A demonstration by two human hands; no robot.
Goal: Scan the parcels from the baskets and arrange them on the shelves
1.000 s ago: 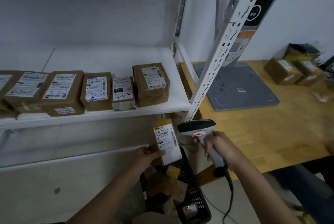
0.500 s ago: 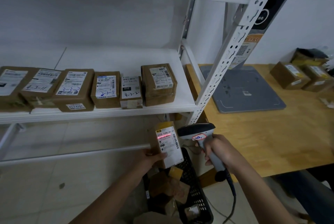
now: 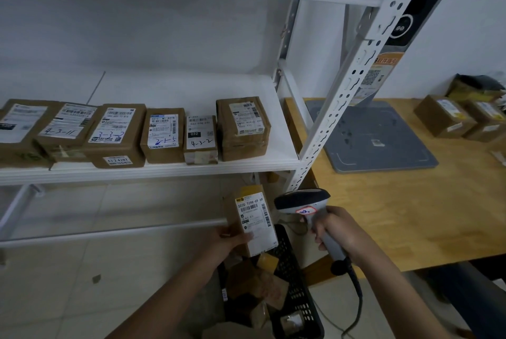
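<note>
My left hand holds a small brown parcel upright, its white barcode label facing me, just above the black basket. My right hand grips a grey corded barcode scanner whose head points left at the label, a short gap away. No red scan line shows on the label. Several loose brown parcels lie in the basket. A row of labelled brown parcels stands along the front of the white shelf.
A slotted white shelf post rises right of the row. To the right is a wooden table with a grey flat pad and more brown boxes at its far end. Tiled floor lies under the shelf.
A red scan line lay across the parcel's label half a second ago and is gone now. Both hands and the parcel stay almost in place; the view shifted slightly.
</note>
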